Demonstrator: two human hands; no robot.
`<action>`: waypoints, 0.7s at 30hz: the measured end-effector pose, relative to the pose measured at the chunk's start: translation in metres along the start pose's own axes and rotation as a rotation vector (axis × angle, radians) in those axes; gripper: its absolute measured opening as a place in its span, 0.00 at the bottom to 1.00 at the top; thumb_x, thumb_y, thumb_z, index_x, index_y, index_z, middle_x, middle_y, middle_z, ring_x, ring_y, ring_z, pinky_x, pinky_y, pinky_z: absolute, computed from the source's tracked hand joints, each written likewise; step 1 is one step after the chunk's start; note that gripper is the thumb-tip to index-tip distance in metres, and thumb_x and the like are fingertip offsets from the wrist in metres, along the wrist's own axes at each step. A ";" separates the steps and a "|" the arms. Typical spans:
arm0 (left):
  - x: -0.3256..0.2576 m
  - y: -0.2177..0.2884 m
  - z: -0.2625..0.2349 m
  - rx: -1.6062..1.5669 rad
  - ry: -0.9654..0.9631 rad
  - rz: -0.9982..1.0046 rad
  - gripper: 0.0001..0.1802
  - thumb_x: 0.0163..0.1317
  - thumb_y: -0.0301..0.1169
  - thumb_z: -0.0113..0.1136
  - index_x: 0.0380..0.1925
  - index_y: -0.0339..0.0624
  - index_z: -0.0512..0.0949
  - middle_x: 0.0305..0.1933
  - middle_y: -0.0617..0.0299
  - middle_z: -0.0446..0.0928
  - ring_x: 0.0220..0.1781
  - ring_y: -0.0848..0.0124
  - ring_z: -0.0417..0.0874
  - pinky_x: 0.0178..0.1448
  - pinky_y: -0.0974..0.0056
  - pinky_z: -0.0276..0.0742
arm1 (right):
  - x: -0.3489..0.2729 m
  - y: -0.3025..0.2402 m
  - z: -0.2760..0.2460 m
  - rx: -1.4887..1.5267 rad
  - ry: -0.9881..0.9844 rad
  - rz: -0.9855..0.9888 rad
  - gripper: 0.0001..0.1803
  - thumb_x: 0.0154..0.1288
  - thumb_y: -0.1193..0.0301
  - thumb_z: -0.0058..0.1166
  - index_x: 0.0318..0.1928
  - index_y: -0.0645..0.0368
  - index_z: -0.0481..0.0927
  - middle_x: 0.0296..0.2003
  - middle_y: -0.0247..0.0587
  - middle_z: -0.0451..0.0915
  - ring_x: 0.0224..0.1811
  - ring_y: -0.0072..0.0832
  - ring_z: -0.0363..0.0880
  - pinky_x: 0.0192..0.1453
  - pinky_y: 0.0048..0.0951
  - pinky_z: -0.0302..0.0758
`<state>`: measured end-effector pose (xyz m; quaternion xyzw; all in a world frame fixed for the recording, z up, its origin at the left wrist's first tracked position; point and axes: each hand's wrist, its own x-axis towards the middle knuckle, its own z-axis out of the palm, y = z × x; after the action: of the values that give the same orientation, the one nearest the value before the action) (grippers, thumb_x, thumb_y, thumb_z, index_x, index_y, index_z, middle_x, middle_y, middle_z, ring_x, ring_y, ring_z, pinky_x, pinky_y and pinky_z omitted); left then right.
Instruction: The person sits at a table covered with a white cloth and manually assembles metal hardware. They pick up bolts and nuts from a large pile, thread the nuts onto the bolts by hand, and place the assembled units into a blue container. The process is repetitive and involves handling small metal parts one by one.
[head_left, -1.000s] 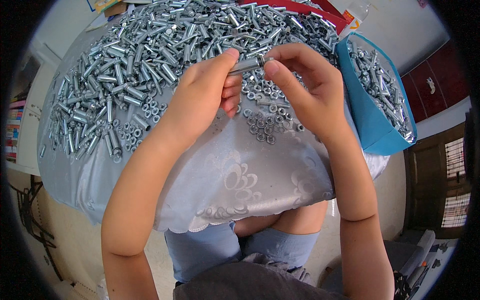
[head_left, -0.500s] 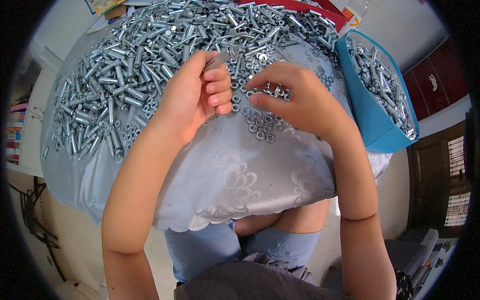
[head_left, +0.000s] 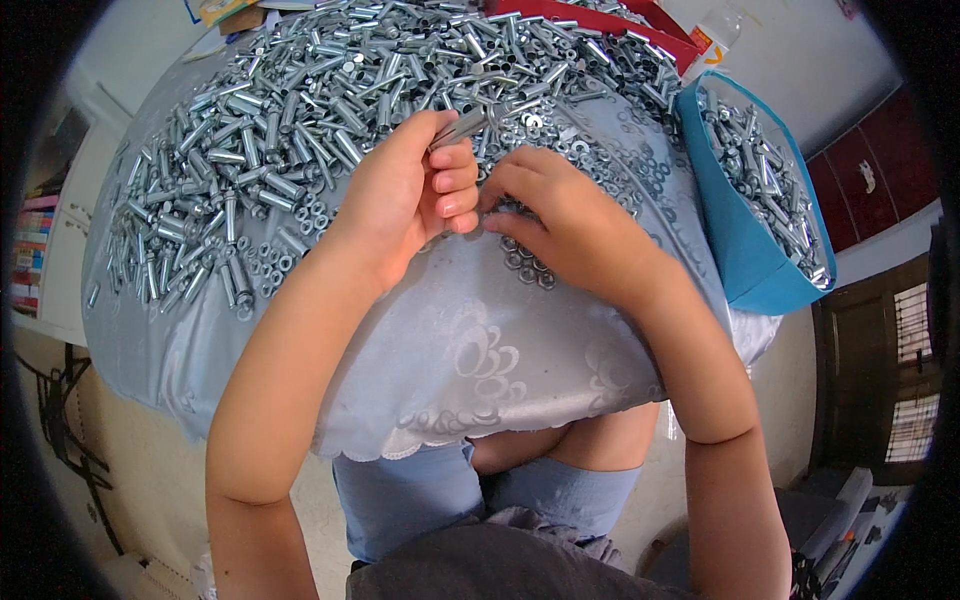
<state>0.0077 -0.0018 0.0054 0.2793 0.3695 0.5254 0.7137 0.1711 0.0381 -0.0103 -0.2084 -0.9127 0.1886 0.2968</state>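
The left hand is closed around a short metal sleeve bolt, pinched between thumb and curled fingers. The bolt's long axis runs from lower left to upper right, its free end poking out past the fingertips and pointing away from the person toward the far side of the table.

The right hand lies just beside the left, palm down, fingers bent onto a loose scatter of small nuts and washers on the pale embossed tablecloth (whether a nut is already pinched under those fingertips cannot be told; they hide it). The nuts sit directly under and just in front of the right hand, so that hand is plainly the nearer one to them, while the bolt's open end stands up and slightly left of the right fingertips, close but apart.

Beyond both hands spreads a large heap of bolts. To the right, a blue bin holds more metal parts, and a red tray edges the far side.
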 end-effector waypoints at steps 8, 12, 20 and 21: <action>0.000 0.001 0.004 0.114 0.132 0.022 0.21 0.62 0.43 0.40 0.12 0.51 0.54 0.12 0.72 0.51 0.14 0.78 0.54 0.21 0.71 0.57 | 0.010 -0.003 -0.024 0.949 0.233 0.407 0.10 0.58 0.71 0.54 0.38 0.64 0.74 0.31 0.33 0.77 0.32 0.17 0.73 0.34 0.18 0.69; -0.001 -0.001 0.009 0.175 0.181 0.018 0.22 0.61 0.44 0.43 0.11 0.52 0.53 0.12 0.72 0.51 0.14 0.78 0.54 0.21 0.71 0.56 | 0.009 -0.001 -0.024 0.969 0.218 0.400 0.11 0.58 0.69 0.55 0.38 0.62 0.75 0.31 0.33 0.77 0.32 0.17 0.73 0.35 0.18 0.68; -0.002 -0.002 0.007 0.205 0.098 0.055 0.22 0.62 0.43 0.43 0.11 0.52 0.52 0.13 0.72 0.50 0.14 0.79 0.53 0.21 0.71 0.55 | 0.008 -0.002 -0.026 1.155 0.115 0.525 0.11 0.59 0.67 0.54 0.38 0.60 0.75 0.29 0.31 0.75 0.31 0.17 0.73 0.35 0.17 0.70; -0.002 -0.002 0.007 0.209 0.083 0.067 0.22 0.62 0.43 0.43 0.11 0.52 0.52 0.13 0.72 0.50 0.14 0.79 0.53 0.20 0.71 0.55 | 0.008 -0.003 -0.027 1.190 0.093 0.544 0.10 0.59 0.67 0.54 0.38 0.59 0.74 0.29 0.31 0.75 0.31 0.17 0.73 0.35 0.17 0.70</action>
<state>0.0142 -0.0048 0.0082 0.3424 0.4420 0.5188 0.6467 0.1809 0.0455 0.0148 -0.2398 -0.5534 0.7205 0.3422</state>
